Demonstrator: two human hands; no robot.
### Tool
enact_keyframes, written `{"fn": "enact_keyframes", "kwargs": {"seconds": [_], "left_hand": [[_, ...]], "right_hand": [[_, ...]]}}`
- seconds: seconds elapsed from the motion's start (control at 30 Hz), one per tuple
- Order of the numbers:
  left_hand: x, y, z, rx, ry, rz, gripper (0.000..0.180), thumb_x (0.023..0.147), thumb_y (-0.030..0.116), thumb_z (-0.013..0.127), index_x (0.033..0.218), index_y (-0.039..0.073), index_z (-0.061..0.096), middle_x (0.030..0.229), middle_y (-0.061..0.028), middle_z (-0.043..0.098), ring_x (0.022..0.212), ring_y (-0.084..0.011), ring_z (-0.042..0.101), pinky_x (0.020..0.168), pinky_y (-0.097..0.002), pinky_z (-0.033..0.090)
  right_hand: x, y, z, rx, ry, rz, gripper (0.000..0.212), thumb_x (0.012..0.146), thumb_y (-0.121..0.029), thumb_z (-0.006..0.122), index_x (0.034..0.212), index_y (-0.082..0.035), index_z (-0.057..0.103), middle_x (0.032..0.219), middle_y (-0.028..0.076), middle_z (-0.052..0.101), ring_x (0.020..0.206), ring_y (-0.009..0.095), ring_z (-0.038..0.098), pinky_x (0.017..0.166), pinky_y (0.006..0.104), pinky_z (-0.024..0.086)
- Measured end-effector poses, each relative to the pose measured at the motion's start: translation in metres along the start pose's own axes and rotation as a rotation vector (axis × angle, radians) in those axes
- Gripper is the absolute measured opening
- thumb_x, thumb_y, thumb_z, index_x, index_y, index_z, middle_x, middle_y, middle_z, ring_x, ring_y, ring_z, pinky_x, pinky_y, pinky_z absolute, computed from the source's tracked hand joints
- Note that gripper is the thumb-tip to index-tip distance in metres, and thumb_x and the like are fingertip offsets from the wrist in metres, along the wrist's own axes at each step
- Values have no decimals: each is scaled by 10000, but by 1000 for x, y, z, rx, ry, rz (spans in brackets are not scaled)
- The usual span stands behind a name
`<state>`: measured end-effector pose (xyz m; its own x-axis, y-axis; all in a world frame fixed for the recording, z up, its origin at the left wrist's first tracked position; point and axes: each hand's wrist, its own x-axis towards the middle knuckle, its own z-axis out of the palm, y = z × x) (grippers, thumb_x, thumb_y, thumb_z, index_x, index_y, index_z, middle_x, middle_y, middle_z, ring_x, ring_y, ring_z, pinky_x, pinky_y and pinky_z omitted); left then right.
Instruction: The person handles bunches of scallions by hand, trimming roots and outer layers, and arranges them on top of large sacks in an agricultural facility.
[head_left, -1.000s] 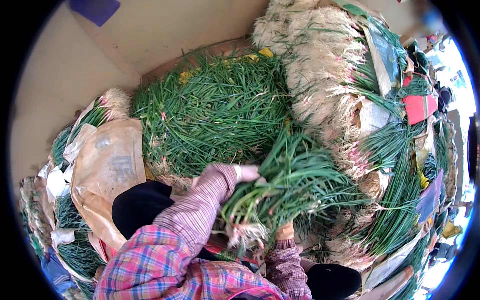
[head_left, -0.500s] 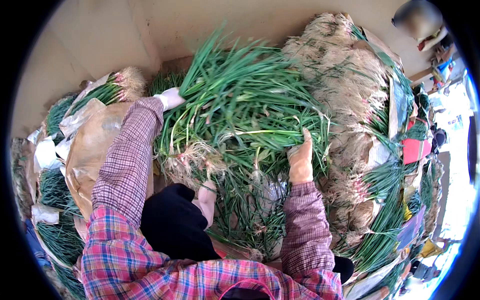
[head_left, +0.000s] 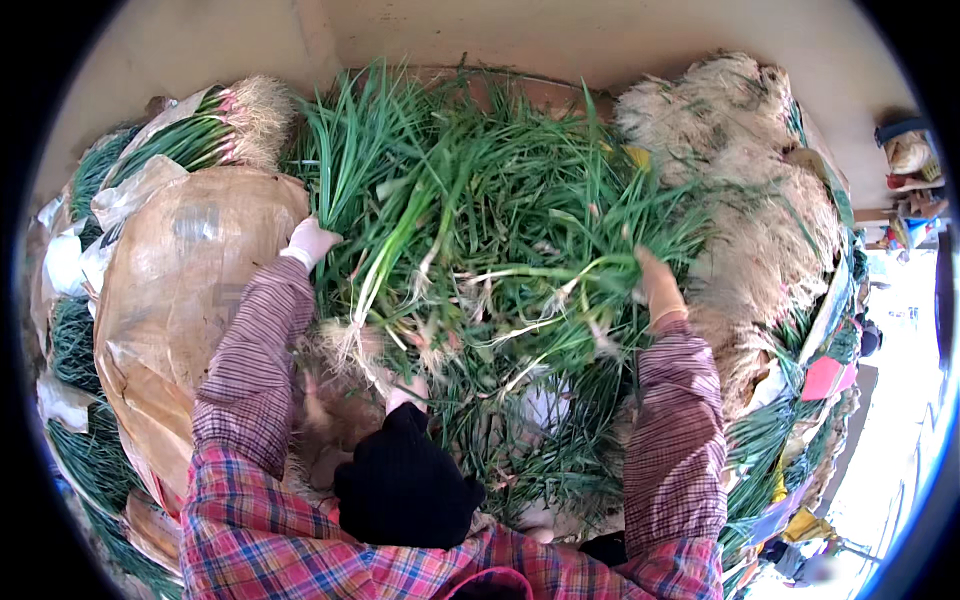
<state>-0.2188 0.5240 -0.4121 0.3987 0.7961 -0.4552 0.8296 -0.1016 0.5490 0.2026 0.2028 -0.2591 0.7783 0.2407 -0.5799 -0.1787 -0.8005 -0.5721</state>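
Observation:
A loose heap of spring onions [head_left: 480, 180], green leaves with pale rooted ends, lies spread in front of me. My left hand [head_left: 313, 242], in a white glove, is closed round green leaves at the heap's left edge. At the right edge, my right hand [head_left: 660, 285] wears a tan glove and grips into the leaves, which partly hide its fingers. Several single stalks lie loose across the middle, one long rooted onion [head_left: 370, 285] slanting down toward my foot [head_left: 405, 393].
A brown wrapped bundle [head_left: 190, 290] stands at the left, with a rooted bunch [head_left: 240, 130] behind it. Stacked onions with dry roots [head_left: 740, 190] rise at the right. The plain wall [head_left: 450, 35] closes the far side. My black-clad knee [head_left: 410, 480] is in front.
My left hand has come down and toward me. The right hand has shifted right. The raised leaves have dropped and spread, and loose stalks now show on top. My knee has moved right.

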Motion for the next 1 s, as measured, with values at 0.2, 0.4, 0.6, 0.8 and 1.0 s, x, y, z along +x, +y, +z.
{"fn": "enact_keyframes", "kwargs": {"seconds": [0.2,0.4,0.6,0.8,1.0], "left_hand": [[-33,35,31,53,431,316,865,681,146,657,1384,23,169,1171,-237,498,956,-346,572,810,-378,478],[-31,64,54,398,257,275,925,691,112,642,1414,61,67,1221,-192,428,1109,-333,476,827,-383,476],[-16,63,68,596,330,91,842,725,120,611,1392,6,111,1106,-127,437,1013,-276,506,758,-369,486],[-7,42,45,582,278,13,834,752,239,612,1381,-18,130,1126,-165,442,1042,-305,496,847,-406,446],[-96,33,-61,475,327,298,778,780,490,574,1344,26,305,1320,-231,369,1212,-381,360,1022,-428,279]], "right_hand": [[-31,-30,91,-617,470,-879,416,817,-310,602,1141,-61,523,901,140,636,703,320,623,632,389,509],[-49,-9,224,-999,-148,-1283,484,761,-428,607,1158,-161,534,1287,106,423,1211,264,366,1032,451,241],[-26,46,206,-902,-115,-1031,464,810,-417,551,1179,-138,516,1333,92,378,1255,295,303,1013,508,250],[-112,0,130,-806,-261,-1161,528,822,-290,577,1290,-158,370,1338,131,374,1184,328,408,962,490,354],[-154,182,49,-588,42,-821,360,764,-154,617,1109,-95,535,972,145,589,842,300,574,725,385,477]]}}
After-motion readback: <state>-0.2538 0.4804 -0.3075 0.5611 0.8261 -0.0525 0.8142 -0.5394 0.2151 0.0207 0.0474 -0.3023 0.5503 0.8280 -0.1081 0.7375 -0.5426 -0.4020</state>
